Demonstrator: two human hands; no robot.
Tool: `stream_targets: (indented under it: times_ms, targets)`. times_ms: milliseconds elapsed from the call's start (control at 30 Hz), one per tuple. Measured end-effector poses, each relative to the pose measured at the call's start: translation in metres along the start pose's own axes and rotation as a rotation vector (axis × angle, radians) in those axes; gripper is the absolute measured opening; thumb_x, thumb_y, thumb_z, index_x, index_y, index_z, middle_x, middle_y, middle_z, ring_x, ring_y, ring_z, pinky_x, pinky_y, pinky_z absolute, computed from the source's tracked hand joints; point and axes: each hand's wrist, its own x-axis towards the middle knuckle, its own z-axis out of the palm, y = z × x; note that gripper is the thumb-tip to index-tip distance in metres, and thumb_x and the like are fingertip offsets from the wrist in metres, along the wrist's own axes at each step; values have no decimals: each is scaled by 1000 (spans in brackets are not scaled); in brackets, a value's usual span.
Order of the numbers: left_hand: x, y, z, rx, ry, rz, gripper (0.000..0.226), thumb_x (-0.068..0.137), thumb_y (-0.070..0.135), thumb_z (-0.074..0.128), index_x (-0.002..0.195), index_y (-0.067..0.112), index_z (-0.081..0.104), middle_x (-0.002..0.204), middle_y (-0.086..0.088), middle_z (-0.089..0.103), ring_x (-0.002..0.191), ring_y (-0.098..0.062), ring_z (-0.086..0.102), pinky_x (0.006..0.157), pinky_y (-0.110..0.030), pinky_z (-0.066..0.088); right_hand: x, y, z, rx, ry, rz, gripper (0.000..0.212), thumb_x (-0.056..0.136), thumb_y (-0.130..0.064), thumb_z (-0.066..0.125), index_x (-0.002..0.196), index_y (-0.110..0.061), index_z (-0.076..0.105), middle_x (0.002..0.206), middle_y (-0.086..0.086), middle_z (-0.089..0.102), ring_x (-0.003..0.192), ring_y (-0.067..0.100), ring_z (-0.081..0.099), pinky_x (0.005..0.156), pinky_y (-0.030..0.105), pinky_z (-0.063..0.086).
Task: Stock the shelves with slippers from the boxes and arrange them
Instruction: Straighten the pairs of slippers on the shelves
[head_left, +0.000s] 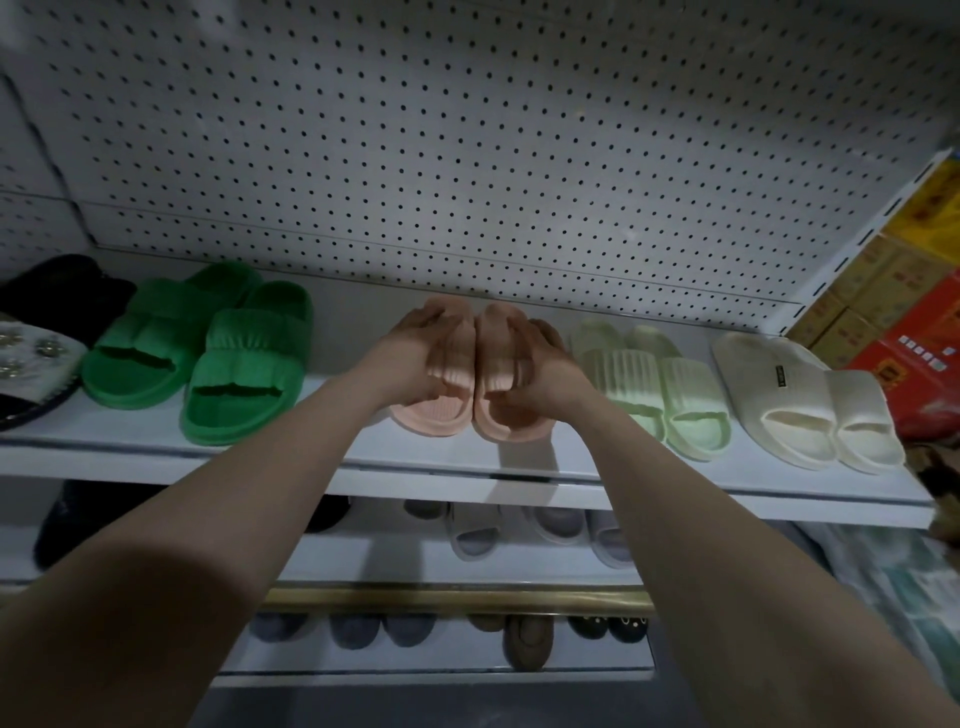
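Observation:
A pair of pink ribbed slippers stands side by side on the white top shelf (363, 447), heels toward me. My left hand (410, 353) grips the left pink slipper (441, 410) over its strap. My right hand (545, 364) grips the right pink slipper (501, 353), with the thumb under the strap at the heel opening. The two slippers touch along their inner sides.
Left of the pink pair sit green slippers (208, 348) and a black and white pair (36, 332). To the right are pale green slippers (654, 384) and cream slippers (810, 405). A pegboard wall (467, 130) backs the shelf. Lower shelves hold grey and dark slippers (519, 530). Coloured cartons (893, 312) stand at the far right.

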Motion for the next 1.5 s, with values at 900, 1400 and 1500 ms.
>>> stream_targets:
  times_ms: [900, 1400, 1500]
  targets:
    - [-109, -181, -110, -95, 204, -11, 60, 83, 23, 64, 140, 15, 51, 149, -13, 42, 140, -31, 33, 120, -38, 18, 50, -213, 61, 72, 165, -57, 58, 95, -37, 61, 146, -17, 44, 151, 8, 44, 145, 29, 28, 115, 32, 23]
    - [-111, -270, -109, 141, -108, -55, 89, 86, 14, 62, 155, 18, 7, 161, -17, 5, 143, -45, 18, 115, -47, 27, 49, -274, 96, 28, -168, -26, 105, 72, -52, 81, 155, -27, 22, 158, 5, 24, 142, 27, 28, 118, 42, 30]
    - [-107, -268, -111, 181, -122, -41, 92, 81, 14, 66, 155, 18, 11, 159, -20, 9, 135, -44, 33, 106, -47, 39, 43, -283, 92, 54, -158, -14, 99, 76, -44, 80, 155, -24, 23, 158, 6, 24, 143, 27, 28, 118, 41, 29]
